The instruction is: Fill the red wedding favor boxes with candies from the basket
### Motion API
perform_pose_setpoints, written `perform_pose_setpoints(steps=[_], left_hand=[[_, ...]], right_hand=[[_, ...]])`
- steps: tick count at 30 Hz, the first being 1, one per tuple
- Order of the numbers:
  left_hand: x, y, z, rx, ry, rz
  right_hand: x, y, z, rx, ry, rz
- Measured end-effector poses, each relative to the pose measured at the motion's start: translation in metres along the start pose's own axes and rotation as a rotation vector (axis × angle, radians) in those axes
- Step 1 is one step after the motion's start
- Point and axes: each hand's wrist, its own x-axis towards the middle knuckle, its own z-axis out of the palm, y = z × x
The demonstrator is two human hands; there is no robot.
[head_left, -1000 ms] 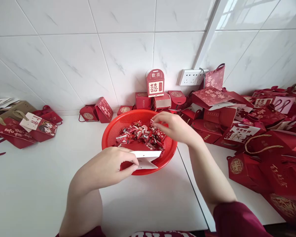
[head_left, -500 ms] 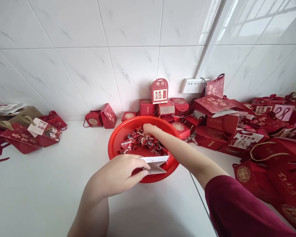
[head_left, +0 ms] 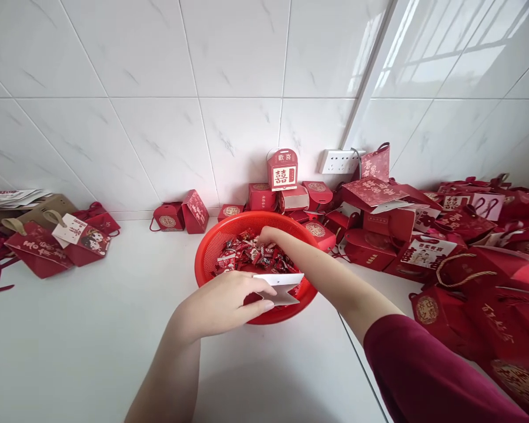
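Note:
A round red plastic basket (head_left: 201, 258) stands on the counter with many wrapped candies (head_left: 251, 254) inside. Over its near side, my left hand (head_left: 233, 301) grips an open paper candy box (head_left: 286, 289), thumb and fingers around its edge. The box's white inner side faces up toward me. My right hand (head_left: 267, 235) reaches down among the candies near the basket's far side. Its fingers are hidden, so I cannot see whether they hold anything.
Red gift boxes (head_left: 283, 170) stand along the tiled wall behind the basket. A large heap of red boxes and bags (head_left: 427, 255) covers the right side. At left lie more boxes (head_left: 39, 249) beside a brown carton (head_left: 55, 207). A power strip (head_left: 340, 161) is on the wall.
The view has tilted slightly upward. My left hand still holds the box over the basket, and my right hand has shifted only slightly among the candies.

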Motion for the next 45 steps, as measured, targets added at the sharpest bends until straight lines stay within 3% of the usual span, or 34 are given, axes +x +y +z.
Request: perform_pose_setpoints(steps=[2, 4, 10, 14, 18, 20, 22, 26, 30, 38, 45], left_hand=[[0.001, -0.002, 0.000, -0.026, 0.036, 0.014], [0.002, -0.003, -0.001, -0.064, 0.077, 0.017], [0.001, -0.008, -0.013, -0.152, 0.048, 0.099], [0.000, -0.024, -0.020, -0.251, 0.100, -0.062], [0.016, -0.040, -0.014, -0.443, 0.364, -0.247], [0.028, -0.044, -0.007, -0.563, 0.475, -0.256], [0.038, -0.045, -0.001, -0.653, 0.515, -0.222], [0.044, -0.045, 0.002, -0.824, 0.350, -0.209], [0.043, -0.045, -0.002, -0.911, 0.232, -0.157], [0.052, -0.050, 0.002, -0.989, 0.309, -0.171], [0.052, -0.049, -0.001, -0.877, 0.233, -0.218]], right_hand=[[-0.001, 0.002, -0.008, 0.060, -0.052, -0.039], [-0.007, 0.008, -0.019, 0.128, -0.026, -0.097], [-0.065, 0.050, -0.046, 0.370, 0.340, -0.365], [-0.104, 0.065, -0.034, 0.682, 0.497, -0.537], [-0.119, 0.055, -0.016, 1.038, 0.473, -0.627], [-0.122, 0.047, -0.010, 1.080, 0.416, -0.639], [-0.124, 0.043, -0.006, 1.084, 0.341, -0.650], [-0.123, 0.046, -0.001, 1.116, 0.178, -0.625], [-0.121, 0.052, -0.002, 1.146, 0.225, -0.583], [-0.125, 0.050, -0.006, 0.978, 0.229, -0.644], [-0.127, 0.055, -0.012, 0.963, 0.344, -0.624]])
